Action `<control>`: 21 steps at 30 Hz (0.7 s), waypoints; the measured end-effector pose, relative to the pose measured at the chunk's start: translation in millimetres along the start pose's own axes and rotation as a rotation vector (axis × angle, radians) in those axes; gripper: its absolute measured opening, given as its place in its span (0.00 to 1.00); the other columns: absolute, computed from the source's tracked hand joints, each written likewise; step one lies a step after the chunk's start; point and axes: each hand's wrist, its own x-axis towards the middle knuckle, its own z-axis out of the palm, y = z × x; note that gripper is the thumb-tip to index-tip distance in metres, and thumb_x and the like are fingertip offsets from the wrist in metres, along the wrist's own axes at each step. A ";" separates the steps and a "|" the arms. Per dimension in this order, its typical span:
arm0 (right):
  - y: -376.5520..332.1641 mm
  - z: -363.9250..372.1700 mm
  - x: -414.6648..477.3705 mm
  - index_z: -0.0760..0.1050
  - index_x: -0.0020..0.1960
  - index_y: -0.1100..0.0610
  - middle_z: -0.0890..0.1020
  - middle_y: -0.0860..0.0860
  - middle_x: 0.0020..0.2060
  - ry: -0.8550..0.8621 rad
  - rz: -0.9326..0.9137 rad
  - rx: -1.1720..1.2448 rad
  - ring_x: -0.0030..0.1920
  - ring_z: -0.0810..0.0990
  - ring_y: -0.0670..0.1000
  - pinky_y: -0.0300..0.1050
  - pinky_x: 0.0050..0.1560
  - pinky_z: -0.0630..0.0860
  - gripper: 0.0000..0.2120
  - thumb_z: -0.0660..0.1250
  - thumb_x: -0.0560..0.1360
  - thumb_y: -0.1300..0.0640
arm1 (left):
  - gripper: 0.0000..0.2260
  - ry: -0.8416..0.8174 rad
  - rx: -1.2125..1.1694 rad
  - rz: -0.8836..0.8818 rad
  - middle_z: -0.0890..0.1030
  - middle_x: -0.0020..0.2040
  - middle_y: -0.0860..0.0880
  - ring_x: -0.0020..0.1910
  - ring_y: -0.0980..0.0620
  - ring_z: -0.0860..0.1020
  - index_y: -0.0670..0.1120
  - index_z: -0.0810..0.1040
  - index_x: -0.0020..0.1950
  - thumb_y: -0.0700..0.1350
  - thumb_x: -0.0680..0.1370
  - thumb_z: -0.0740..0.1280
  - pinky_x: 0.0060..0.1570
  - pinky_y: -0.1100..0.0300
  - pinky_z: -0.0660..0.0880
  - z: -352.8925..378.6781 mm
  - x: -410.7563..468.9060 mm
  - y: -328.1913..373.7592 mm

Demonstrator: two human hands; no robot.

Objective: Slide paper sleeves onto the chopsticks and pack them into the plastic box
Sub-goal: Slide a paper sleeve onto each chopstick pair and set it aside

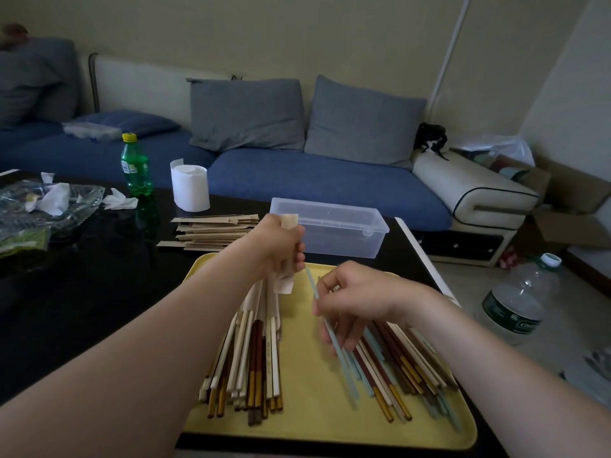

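Where the yellow tray (297, 424) lies nearest me, it carries a left heap (244, 358) and a right heap (396, 368) of chopsticks. Over the right heap, my right hand (357, 299) pinches one pale blue chopstick (334, 342). Slightly farther, my left hand (281, 246) curls round a paper sleeve (285, 285). Step in hand, I judge: sleeving. Next, the chopstick's tip must meet the sleeve's mouth. Beyond lie the spare sleeves (215, 231) and the plastic box (330, 231), apparently unfilled.

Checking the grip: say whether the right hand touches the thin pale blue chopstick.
Touching: head view shows the right hand pinching the pale blue chopstick in its fingers.
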 end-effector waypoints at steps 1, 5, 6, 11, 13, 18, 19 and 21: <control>-0.9 0.7 0.2 0.78 0.55 0.63 0.89 0.60 0.43 -0.036 0.003 -0.016 0.40 0.89 0.57 0.45 0.38 0.85 0.05 0.65 0.84 0.63 | 0.10 0.021 -0.024 -0.004 0.76 0.42 0.42 0.35 0.50 0.75 0.43 0.67 0.68 0.42 0.87 0.61 0.31 0.57 0.79 -0.2 1.2 0.3; -1.7 3.9 2.0 0.81 0.56 0.62 0.89 0.59 0.43 -0.084 0.032 -0.075 0.40 0.89 0.56 0.44 0.38 0.85 0.06 0.66 0.83 0.63 | 0.11 0.038 -0.024 -0.039 0.76 0.45 0.41 0.38 0.49 0.76 0.42 0.64 0.69 0.38 0.87 0.58 0.38 0.55 0.81 -2.0 4.5 0.8; -1.5 4.0 3.0 0.81 0.57 0.62 0.89 0.59 0.43 -0.072 0.035 -0.076 0.40 0.90 0.56 0.44 0.38 0.86 0.06 0.66 0.83 0.63 | 0.12 0.027 -0.023 -0.045 0.76 0.46 0.40 0.39 0.49 0.76 0.43 0.63 0.70 0.37 0.87 0.58 0.40 0.55 0.81 -2.5 4.0 1.0; -2.0 1.7 6.1 0.84 0.57 0.63 0.90 0.59 0.44 -0.009 0.033 -0.038 0.41 0.90 0.56 0.46 0.42 0.86 0.07 0.70 0.83 0.61 | 0.11 -0.018 -0.061 -0.060 0.75 0.44 0.42 0.39 0.49 0.76 0.42 0.63 0.69 0.35 0.86 0.56 0.40 0.55 0.80 1.1 -1.6 2.6; -1.4 1.9 7.9 0.85 0.56 0.63 0.90 0.59 0.45 0.040 0.035 -0.009 0.43 0.90 0.56 0.46 0.42 0.86 0.08 0.72 0.82 0.59 | 0.11 -0.017 -0.109 -0.067 0.74 0.44 0.42 0.39 0.49 0.76 0.42 0.63 0.68 0.35 0.86 0.55 0.41 0.54 0.81 3.6 -1.5 3.9; -0.3 2.4 10.0 0.82 0.58 0.61 0.89 0.59 0.45 0.238 0.030 0.241 0.44 0.91 0.58 0.51 0.46 0.88 0.11 0.77 0.80 0.56 | 0.18 -0.048 -0.135 -0.074 0.76 0.48 0.41 0.43 0.48 0.81 0.42 0.60 0.75 0.32 0.86 0.57 0.41 0.50 0.83 8.6 -4.1 5.4; -0.3 2.6 9.9 0.81 0.60 0.60 0.89 0.59 0.46 0.275 0.029 0.314 0.45 0.91 0.59 0.51 0.45 0.88 0.13 0.78 0.79 0.56 | 0.19 -0.059 -0.119 -0.076 0.78 0.50 0.40 0.44 0.47 0.83 0.40 0.61 0.76 0.32 0.86 0.58 0.40 0.49 0.84 9.0 -5.0 5.6; -0.1 1.7 10.9 0.77 0.64 0.58 0.90 0.59 0.46 0.333 0.017 0.425 0.45 0.91 0.59 0.52 0.45 0.89 0.18 0.80 0.78 0.57 | 0.17 -0.085 -0.077 -0.092 0.81 0.54 0.38 0.42 0.46 0.87 0.38 0.65 0.74 0.32 0.85 0.60 0.38 0.48 0.84 8.7 -6.2 5.7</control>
